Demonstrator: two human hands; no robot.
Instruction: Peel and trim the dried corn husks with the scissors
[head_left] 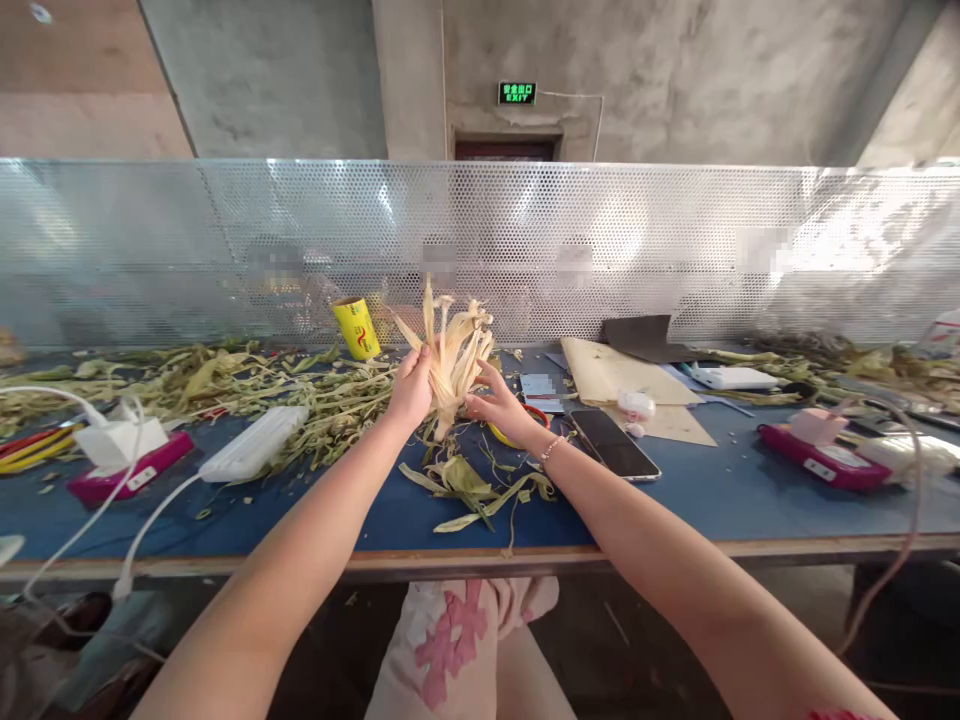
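Observation:
A bundle of dry, pale-yellow plant leaves and stems [448, 375] is held up over the table, its loose tips fanned upward. My left hand [411, 390] grips its left side, thumb at the front. On the right side, my right hand [501, 405] has thumb and fingers closed against the bundle's lower part; some fingertips are hidden. Beneath both hands lie greenish dry leaf scraps [469, 485]. Partly behind my right wrist shows a yellow ring-shaped item [506, 436], perhaps a roll of tape or scissors handles; I cannot tell.
Dried greenish stalks [322, 410] spread across the left of the blue table [390, 535]. A yellow tube [357, 328] stands behind. Right of my hands lie a phone [615, 443] and brown card sheets [630, 375]. White power strip [255, 443], magenta sockets [825, 455] and perforated screen [525, 230] surround.

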